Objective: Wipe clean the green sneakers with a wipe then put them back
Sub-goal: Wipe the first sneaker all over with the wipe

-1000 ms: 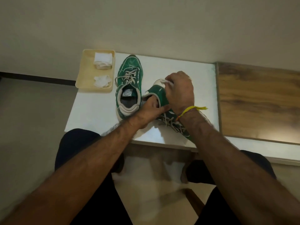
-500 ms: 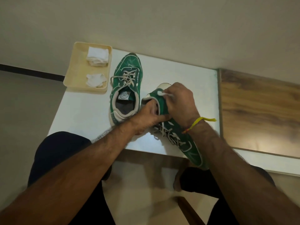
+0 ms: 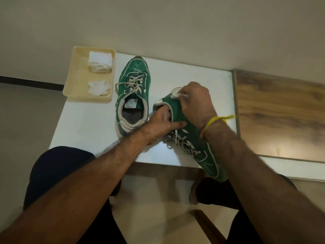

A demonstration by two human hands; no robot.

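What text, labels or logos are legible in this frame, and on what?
Nothing reads clearly.
Round label on the insole of the standing sneaker: print there, too small and blurred to read.
Heel of that sneaker: pale markings, possibly lettering, unreadable.
Sneaker held by the left hand and right hand: white stripes only, no text visible.
Tray and wipes: no text.
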